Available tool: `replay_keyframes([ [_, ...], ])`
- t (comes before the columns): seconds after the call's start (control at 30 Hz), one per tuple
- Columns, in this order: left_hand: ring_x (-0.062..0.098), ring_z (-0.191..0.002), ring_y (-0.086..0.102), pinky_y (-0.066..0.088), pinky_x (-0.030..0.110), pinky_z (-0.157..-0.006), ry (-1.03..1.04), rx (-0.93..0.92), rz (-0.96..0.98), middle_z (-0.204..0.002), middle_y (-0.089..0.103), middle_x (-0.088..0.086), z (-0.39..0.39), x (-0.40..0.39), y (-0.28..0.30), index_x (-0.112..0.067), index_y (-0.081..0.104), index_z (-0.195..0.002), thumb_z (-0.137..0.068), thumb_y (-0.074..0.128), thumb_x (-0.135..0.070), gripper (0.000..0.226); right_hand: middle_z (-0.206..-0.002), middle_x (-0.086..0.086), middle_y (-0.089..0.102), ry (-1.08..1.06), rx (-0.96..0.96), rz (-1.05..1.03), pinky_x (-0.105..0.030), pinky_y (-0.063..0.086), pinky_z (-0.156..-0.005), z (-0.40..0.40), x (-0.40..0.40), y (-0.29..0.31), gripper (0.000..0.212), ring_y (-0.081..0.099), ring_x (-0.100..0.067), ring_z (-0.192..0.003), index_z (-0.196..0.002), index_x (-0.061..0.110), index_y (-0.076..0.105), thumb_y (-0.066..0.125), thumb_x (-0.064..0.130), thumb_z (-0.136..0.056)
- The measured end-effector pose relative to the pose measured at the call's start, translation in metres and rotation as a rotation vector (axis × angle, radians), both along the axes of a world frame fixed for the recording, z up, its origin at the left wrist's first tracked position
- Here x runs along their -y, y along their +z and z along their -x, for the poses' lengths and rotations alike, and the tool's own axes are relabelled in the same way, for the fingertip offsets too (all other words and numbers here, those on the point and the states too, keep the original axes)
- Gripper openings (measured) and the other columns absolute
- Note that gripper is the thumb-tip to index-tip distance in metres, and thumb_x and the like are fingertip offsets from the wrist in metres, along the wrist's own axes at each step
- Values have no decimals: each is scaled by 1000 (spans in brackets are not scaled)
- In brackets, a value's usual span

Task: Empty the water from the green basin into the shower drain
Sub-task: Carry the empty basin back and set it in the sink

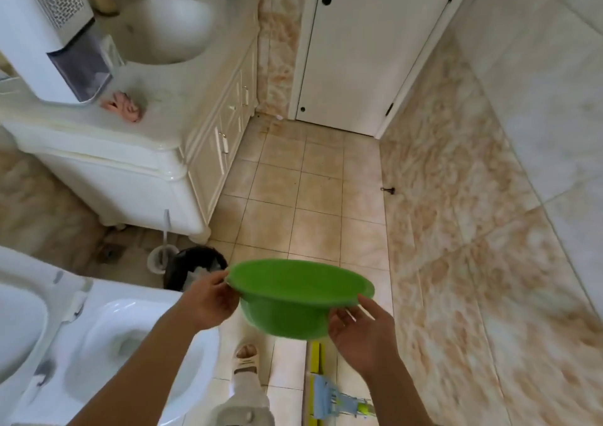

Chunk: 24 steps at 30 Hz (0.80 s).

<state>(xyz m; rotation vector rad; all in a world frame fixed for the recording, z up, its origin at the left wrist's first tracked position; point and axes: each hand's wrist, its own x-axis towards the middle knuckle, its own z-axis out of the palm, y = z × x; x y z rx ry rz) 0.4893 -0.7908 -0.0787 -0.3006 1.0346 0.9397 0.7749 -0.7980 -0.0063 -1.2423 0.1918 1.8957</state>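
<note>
Head view: the green basin (300,290) is hanging in the air over the tiled floor (313,194), tilted away. Left hand (208,298) is pinching its left rim; right hand (362,334) is cupping under the right rim. The toilet (107,344) is sitting just left, a squeegee mop (321,389) lying below.

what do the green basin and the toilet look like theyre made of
The green basin looks like thin moulded plastic: uniform bright colour, a soft sheen and a thin flared rim, which the left hand and right hand grip. The toilet looks like glazed white ceramic, smooth with glossy highlights, though its lid could be plastic.
</note>
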Motion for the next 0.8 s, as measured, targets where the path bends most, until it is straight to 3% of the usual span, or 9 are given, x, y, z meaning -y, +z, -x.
replay_keyframes([
  [0.23, 23, -70, 61, 55, 31, -66, 49, -15, -44, -70, 62, 9, 74, -34, 6, -3, 64, -92, -82, 64, -22, 21, -81, -15, 58, 82, -53, -29, -35, 52, -65, 59, -66, 7, 21, 59, -29, -71, -93, 2, 62, 63, 18, -79],
  [0.37, 24, -60, 67, 58, 29, -60, 67, 18, -41, -67, 66, 10, 90, -49, 8, -4, 66, -85, -83, 61, -23, 20, -79, -15, 59, 90, -43, -43, -34, 50, -67, 73, -98, 9, 21, 58, -29, -71, -88, 3, 61, 66, 19, -76],
  [0.6, 23, -49, 67, 58, 28, -51, 75, -9, -34, -58, 66, 10, 82, -92, 18, 1, 73, -59, -89, 56, -18, 40, -77, -13, 59, 55, -40, -48, -34, 49, -64, 65, -144, 1, 21, 57, -28, -69, -87, 4, 60, 67, 21, -76],
  [0.7, 22, -48, 65, 57, 27, -51, 57, -16, 7, -58, 64, 11, 76, -120, 19, 2, 70, -68, -92, 56, -17, 34, -75, -12, 57, 22, -45, -47, -33, 46, -65, 56, -167, -6, 21, 55, -28, -69, -84, 4, 60, 68, 20, -74],
  [0.8, 22, -59, 64, 58, 27, -53, 21, -26, 40, -63, 65, 11, 76, -152, 19, 0, 63, -84, -89, 59, -17, 18, -76, -12, 55, 2, -56, -47, -34, 45, -65, 50, -196, -13, 22, 53, -28, -69, -83, 4, 60, 69, 21, -72],
])
